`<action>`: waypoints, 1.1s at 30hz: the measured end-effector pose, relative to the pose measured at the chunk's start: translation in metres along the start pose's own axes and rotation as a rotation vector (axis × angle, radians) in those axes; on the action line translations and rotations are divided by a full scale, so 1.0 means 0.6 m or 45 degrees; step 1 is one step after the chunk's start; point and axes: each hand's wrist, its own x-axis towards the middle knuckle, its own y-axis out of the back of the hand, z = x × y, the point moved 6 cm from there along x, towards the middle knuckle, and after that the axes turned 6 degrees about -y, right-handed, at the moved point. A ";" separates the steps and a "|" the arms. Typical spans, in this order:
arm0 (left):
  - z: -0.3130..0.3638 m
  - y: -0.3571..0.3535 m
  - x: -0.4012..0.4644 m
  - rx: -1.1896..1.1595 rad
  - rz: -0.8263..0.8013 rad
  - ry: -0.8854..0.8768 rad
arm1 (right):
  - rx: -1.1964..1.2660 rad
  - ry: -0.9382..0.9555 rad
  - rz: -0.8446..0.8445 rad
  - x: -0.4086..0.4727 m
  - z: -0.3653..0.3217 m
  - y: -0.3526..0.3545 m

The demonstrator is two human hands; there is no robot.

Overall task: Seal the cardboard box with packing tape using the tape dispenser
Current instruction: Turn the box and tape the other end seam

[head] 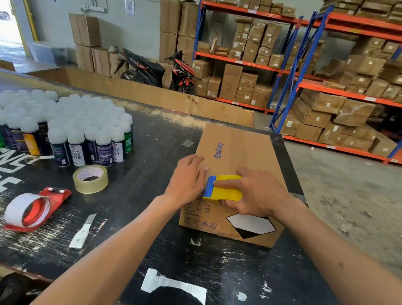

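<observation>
A closed cardboard box [242, 151] printed "Glodway" lies on the black worktable [137, 232]. At the box's near top edge my right hand [257, 193] grips a yellow and blue tape dispenser [223, 188], index finger laid along its top. The dispenser's blue end points left. My left hand [187, 178] rests flat on the box's near left corner, fingers touching the box right beside the dispenser's blue end. The tape itself is clear and hard to make out on the box.
Left of the box lie a roll of clear tape [90, 178], a red dispenser with a white roll [34, 209] and a small utility knife [83, 232]. Several white-capped spray cans [56, 124] crowd the table's left. Shelving with cartons [351, 81] and motorbikes [159, 71] stand behind.
</observation>
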 end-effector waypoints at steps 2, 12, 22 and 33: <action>-0.011 -0.033 0.005 -0.081 -0.092 0.071 | -0.013 0.002 0.002 -0.001 0.000 0.000; -0.066 -0.068 -0.005 -0.210 -0.200 0.150 | -0.095 0.063 0.005 0.007 0.004 -0.004; -0.078 -0.065 -0.004 -0.311 -0.203 0.125 | -0.095 0.033 -0.008 -0.102 0.127 -0.010; -0.006 -0.067 0.029 0.752 -0.174 -0.466 | -0.269 -0.037 -0.148 -0.113 0.144 -0.021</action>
